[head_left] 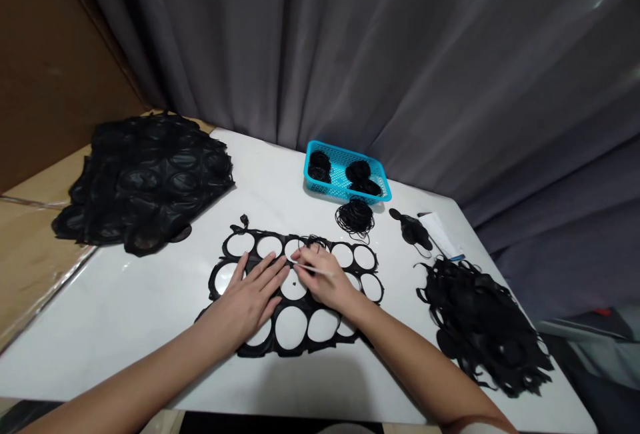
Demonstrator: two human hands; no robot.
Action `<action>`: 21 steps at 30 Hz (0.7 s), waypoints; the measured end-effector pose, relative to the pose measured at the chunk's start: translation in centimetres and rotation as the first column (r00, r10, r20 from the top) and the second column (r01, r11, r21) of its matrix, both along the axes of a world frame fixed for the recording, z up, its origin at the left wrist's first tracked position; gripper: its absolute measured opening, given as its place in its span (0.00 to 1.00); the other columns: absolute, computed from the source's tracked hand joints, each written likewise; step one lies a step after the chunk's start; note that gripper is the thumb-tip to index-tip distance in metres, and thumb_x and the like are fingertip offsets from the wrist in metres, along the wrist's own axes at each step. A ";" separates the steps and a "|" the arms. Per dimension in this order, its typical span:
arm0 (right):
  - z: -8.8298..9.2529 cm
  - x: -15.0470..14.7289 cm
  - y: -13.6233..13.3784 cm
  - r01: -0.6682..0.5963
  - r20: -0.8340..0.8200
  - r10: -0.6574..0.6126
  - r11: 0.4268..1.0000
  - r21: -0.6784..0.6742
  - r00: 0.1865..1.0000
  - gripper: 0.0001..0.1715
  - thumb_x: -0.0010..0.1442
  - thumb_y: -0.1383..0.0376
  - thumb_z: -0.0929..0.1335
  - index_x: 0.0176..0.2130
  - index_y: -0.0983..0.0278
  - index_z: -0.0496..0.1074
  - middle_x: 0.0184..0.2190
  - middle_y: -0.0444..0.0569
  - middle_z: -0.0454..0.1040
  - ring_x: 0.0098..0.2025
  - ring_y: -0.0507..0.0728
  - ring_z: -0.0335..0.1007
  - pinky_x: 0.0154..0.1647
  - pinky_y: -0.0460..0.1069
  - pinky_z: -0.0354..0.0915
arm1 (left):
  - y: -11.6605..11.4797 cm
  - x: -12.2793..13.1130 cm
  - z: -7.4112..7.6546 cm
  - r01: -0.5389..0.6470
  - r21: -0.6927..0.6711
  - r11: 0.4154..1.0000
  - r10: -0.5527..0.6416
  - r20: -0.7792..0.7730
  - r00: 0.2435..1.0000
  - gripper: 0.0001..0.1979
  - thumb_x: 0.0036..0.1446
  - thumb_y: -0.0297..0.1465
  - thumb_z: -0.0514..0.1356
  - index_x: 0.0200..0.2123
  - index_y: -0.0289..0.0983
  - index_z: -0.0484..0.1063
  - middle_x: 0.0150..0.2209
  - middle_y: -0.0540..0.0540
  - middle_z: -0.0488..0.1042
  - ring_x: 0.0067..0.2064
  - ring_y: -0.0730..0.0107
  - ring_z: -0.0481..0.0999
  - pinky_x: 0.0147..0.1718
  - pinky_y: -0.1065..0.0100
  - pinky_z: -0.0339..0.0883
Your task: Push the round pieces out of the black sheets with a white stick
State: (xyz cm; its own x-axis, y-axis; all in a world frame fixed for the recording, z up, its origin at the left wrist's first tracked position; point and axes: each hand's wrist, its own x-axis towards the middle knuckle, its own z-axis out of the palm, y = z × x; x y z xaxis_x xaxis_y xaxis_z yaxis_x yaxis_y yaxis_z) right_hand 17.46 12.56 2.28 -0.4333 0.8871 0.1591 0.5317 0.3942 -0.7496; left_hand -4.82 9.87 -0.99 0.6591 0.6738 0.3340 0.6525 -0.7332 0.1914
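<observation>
A thin black rubber-like sheet with rows of large round holes lies flat on the white table, which shows through the holes. My left hand is spread flat on the sheet's left part, fingers apart. In my right hand is a thin pale stick-like tool, pinched between the fingers and slanting across the sheet. Its tip is beside my left fingertips, near the rim of a hole. Thin black rings lie loose just beyond my right hand. What the tip touches is too small to tell.
At the back stands a blue basket holding black bundles. A coil of thin black rings sits before it. On the left is a pile of black sheets; on the right, a heap of cut black sheets near black scraps and white paper.
</observation>
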 end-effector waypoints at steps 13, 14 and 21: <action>2.6 5.7 10.5 0.527 0.063 -0.576 0.782 0.334 0.815 0.07 0.64 0.67 0.61 0.33 0.60 0.64 0.29 0.48 0.72 0.30 0.58 0.65 0.35 0.50 0.57 | 0.1 -0.4 0.9 0.021 -0.039 0.999 -0.021 -0.018 1.000 0.24 0.70 0.34 0.52 0.67 0.41 0.62 0.67 0.41 0.66 0.69 0.53 0.62 0.69 0.42 0.36; 2.5 5.7 10.5 0.549 0.044 -0.592 0.771 0.324 0.805 0.07 0.63 0.67 0.62 0.32 0.60 0.64 0.28 0.47 0.71 0.29 0.57 0.64 0.34 0.50 0.57 | 0.1 -0.4 0.9 0.018 -0.038 0.999 -0.019 -0.020 1.000 0.24 0.70 0.34 0.52 0.67 0.41 0.62 0.67 0.41 0.66 0.69 0.53 0.62 0.69 0.42 0.37; 3.1 7.0 10.8 0.689 -0.121 -0.690 0.659 0.303 0.713 0.07 0.63 0.64 0.62 0.31 0.60 0.64 0.27 0.48 0.70 0.29 0.57 0.66 0.33 0.51 0.62 | 0.1 -0.5 0.9 0.012 -0.042 0.999 -0.014 -0.042 0.999 0.24 0.70 0.34 0.52 0.67 0.41 0.63 0.67 0.41 0.66 0.69 0.52 0.62 0.69 0.41 0.40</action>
